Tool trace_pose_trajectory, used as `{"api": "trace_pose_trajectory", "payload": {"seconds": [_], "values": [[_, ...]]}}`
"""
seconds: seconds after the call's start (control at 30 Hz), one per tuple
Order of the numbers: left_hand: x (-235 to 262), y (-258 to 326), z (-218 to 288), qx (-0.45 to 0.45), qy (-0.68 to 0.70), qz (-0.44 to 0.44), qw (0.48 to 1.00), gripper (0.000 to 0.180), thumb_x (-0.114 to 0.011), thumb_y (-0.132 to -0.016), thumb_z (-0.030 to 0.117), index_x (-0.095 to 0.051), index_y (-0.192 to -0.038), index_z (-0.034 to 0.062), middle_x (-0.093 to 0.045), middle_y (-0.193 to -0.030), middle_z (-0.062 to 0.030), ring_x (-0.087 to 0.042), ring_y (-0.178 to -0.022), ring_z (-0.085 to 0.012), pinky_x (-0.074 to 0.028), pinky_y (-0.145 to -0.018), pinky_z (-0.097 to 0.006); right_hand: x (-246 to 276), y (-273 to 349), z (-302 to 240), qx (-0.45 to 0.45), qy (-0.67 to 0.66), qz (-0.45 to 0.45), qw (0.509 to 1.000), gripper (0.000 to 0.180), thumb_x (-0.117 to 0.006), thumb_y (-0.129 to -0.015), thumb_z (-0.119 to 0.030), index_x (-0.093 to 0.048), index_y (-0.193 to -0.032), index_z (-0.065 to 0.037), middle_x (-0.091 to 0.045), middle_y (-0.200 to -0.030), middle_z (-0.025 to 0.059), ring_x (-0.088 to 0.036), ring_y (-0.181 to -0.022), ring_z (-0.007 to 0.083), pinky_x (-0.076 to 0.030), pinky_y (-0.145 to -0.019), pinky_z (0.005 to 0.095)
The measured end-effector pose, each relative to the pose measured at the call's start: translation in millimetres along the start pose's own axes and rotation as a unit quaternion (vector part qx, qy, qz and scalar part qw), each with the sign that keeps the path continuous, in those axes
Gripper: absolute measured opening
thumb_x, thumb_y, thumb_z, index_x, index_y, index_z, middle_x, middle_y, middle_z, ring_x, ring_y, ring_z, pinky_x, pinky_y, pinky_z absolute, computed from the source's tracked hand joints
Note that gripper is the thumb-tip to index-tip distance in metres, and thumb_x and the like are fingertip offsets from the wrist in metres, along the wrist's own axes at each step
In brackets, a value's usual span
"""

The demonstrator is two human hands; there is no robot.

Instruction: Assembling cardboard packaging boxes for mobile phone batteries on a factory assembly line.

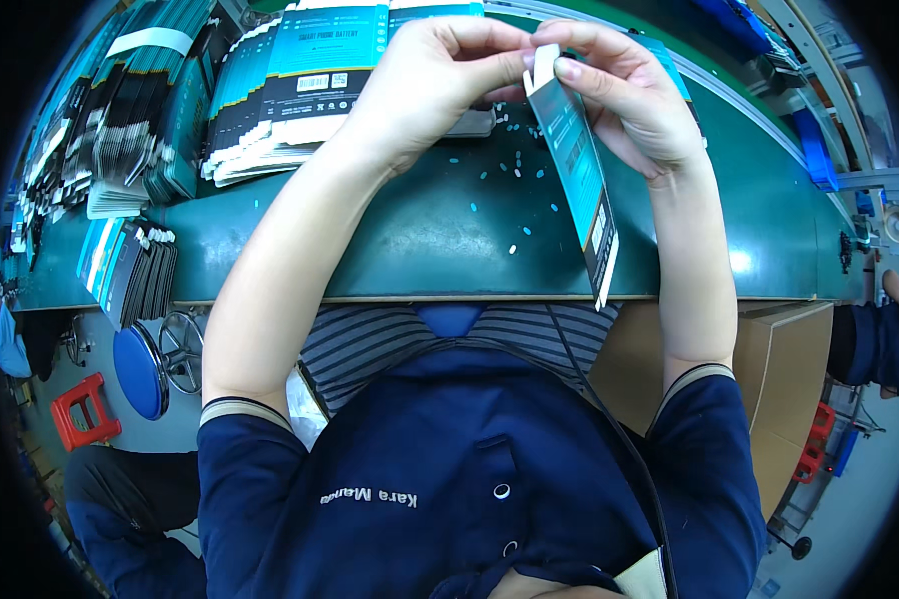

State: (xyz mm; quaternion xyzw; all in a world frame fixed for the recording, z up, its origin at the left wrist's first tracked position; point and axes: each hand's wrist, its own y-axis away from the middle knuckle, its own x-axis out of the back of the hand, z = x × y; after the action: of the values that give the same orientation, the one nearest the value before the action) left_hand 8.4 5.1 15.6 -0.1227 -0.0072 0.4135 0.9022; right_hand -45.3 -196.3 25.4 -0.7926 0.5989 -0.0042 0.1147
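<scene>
A slim teal-and-black cardboard box (575, 160) hangs between my hands above the green table, tilted, its lower end close to the front edge. My left hand (459, 75) pinches the box's upper end by its white flaps. On the other side, my right hand (629, 95) grips the same end, thumb against the white flap (543, 66). The lower end's flaps stick out. Behind my left hand lies a fanned stack of flat teal-and-black boxes (315, 70). Small blue and white oval bits (483, 175) are scattered over the table beneath my hands.
Bundled flat cartons (130, 110) fill the table's left side, with a smaller pile (135, 270) at the front edge. A large brown carton (784, 369) stands below the table at right. A blue round stool (140, 369) and a red stool (85, 411) are at lower left.
</scene>
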Motion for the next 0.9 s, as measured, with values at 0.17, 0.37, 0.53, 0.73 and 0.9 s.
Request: {"api": "trace_pose_trajectory", "payload": {"seconds": [0.17,0.37,0.53,0.73,0.9], "values": [[-4,1,-6,-0.08,-0.125,0.0,0.989,0.018,-0.063,-0.092,0.014,-0.065,-0.103,0.0004,-0.067,-0.09,-0.0076,-0.063,-0.085,-0.0125,-0.051,-0.071,-0.025,-4,-2,4,0.017,0.035,-0.006,0.999,0.025,-0.065,-0.089,-0.009,-0.063,-0.113,-0.006,-0.062,-0.108,0.0017,-0.06,-0.099,0.011,-0.05,-0.087,0.0255],[-4,-2,-13,-0.169,-0.204,-0.011,0.964,0.016,-0.063,-0.09,0.012,-0.057,-0.1,0.0014,-0.06,-0.085,-0.0091,-0.058,-0.073,-0.015,-0.048,-0.063,-0.027,-6,0,6,0.018,0.081,0.012,0.997,0.022,-0.061,-0.093,-0.016,-0.062,-0.112,-0.006,-0.062,-0.107,0.0025,-0.06,-0.099,0.0104,-0.049,-0.088,0.0255],[-1,-4,-15,-0.236,-0.259,0.022,0.936,0.019,-0.062,-0.082,0.003,-0.057,-0.1,0.0017,-0.056,-0.088,-0.0104,-0.057,-0.073,-0.0184,-0.046,-0.058,-0.027,-11,-4,2,-0.007,-0.134,-0.029,0.991,0.035,-0.044,-0.101,-0.029,-0.059,-0.114,-0.001,-0.061,-0.109,0.0071,-0.057,-0.102,0.0148,-0.048,-0.091,0.0296],[4,-2,-7,-0.229,-0.353,0.023,0.907,0.026,-0.064,-0.088,0.015,-0.057,-0.11,0.0032,-0.062,-0.093,-0.0054,-0.059,-0.084,-0.0134,-0.048,-0.071,-0.025,-9,-4,-1,0.011,-0.098,-0.037,0.994,0.031,-0.045,-0.099,-0.023,-0.058,-0.117,0.0,-0.061,-0.109,0.0086,-0.057,-0.103,0.0154,-0.048,-0.092,0.0299],[2,-7,9,-0.238,-0.352,0.063,0.903,0.023,-0.071,-0.074,0.012,-0.053,-0.083,0.0012,-0.054,-0.077,-0.0141,-0.055,-0.073,-0.0292,-0.044,-0.064,-0.035,-6,-2,1,0.014,-0.033,-0.012,0.999,0.027,-0.057,-0.093,-0.011,-0.057,-0.119,-0.002,-0.062,-0.11,0.0068,-0.06,-0.102,0.0124,-0.049,-0.091,0.026]]}}
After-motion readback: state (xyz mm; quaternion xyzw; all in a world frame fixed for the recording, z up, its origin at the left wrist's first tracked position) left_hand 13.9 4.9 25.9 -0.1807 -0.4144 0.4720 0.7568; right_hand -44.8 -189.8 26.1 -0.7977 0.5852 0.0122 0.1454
